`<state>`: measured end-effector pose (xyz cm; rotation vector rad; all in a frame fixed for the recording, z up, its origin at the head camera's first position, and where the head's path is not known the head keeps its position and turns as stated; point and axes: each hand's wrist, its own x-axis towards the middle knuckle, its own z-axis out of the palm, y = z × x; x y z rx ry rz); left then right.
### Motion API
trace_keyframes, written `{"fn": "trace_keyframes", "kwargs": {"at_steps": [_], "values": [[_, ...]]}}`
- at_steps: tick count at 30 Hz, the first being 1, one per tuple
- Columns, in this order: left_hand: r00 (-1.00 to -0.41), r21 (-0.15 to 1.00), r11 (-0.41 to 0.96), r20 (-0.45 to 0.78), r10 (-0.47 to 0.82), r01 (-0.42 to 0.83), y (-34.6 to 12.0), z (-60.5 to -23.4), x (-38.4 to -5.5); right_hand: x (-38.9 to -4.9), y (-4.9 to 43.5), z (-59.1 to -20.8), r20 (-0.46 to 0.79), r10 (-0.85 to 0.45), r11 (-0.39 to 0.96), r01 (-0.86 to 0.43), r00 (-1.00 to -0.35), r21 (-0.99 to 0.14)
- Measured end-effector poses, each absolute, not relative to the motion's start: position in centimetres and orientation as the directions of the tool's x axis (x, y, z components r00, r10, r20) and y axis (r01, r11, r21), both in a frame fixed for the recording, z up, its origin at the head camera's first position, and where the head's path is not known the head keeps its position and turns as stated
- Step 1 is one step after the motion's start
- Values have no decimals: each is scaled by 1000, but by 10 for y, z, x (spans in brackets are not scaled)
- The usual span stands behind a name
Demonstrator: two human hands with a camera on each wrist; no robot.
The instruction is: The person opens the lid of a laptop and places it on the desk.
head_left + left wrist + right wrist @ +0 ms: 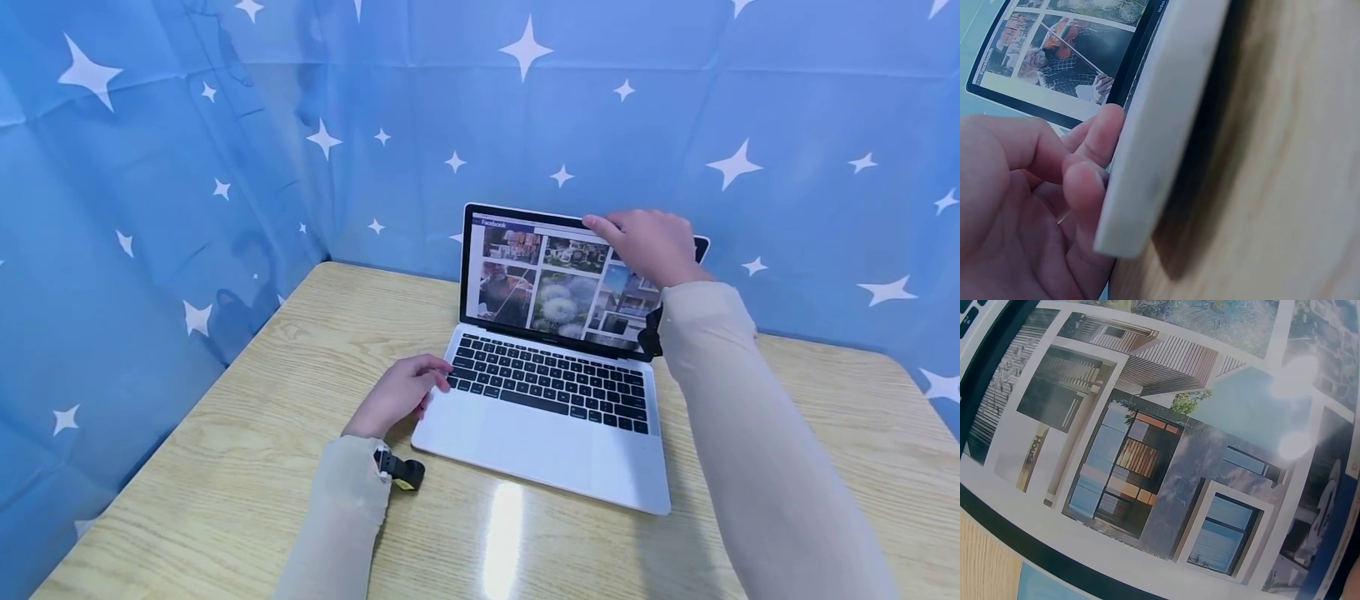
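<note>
A silver laptop (510,442) stands unfolded on the wooden table, its black keyboard (547,379) facing me. Its lit screen (558,275) shows a page of photos headed Facebook. My right hand (648,242) grips the screen's top edge near the right corner, thumb on the front and fingers hidden behind. At the left side of the base rests my left hand (408,383), its fingers bent loosely over the edge beside the keys. In the left wrist view its fingertips (1107,128) touch the base's upper rim. The right wrist view is filled by the screen's photos (1147,462).
A light wooden table (247,467) extends around the laptop. Behind and to the left hangs a blue curtain (405,108) with white stars, close behind the screen. Each wrist carries a dark strapped device (401,468).
</note>
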<state>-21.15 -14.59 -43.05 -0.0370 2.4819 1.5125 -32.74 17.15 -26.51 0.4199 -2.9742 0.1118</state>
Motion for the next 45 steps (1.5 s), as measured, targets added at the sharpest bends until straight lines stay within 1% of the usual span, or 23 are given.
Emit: {"fn": "trace_keyframes", "kwargs": {"at_steps": [9,12,18,23,28,35,45], "values": [[-973,880,456,-205,110,-134,-147,-432,-210,-329,176,-266,185,-324,931,-348,-928,-113],[-972,880,453,-210,105,-141,-147,-432,-210,-329,178,-265,179,-329,925,-354,-927,-138],[-971,881,449,-216,106,-147,-146,-431,-212,-331,179,-264,168,-299,934,-324,-939,-151],[-970,871,471,-217,106,-144,-145,-430,-213,-334,178,-267,222,-280,942,-312,-934,-126],[-970,863,483,-220,104,-144,-146,-431,-212,-335,173,-273,269,-254,942,-301,-929,-148],[-970,867,477,-221,105,-146,-147,-433,-210,-336,169,-280,289,-204,948,-263,-935,-181],[-970,873,466,-217,108,-143,-148,-433,-209,-334,168,-283,329,-193,946,-264,-924,-187]]}}
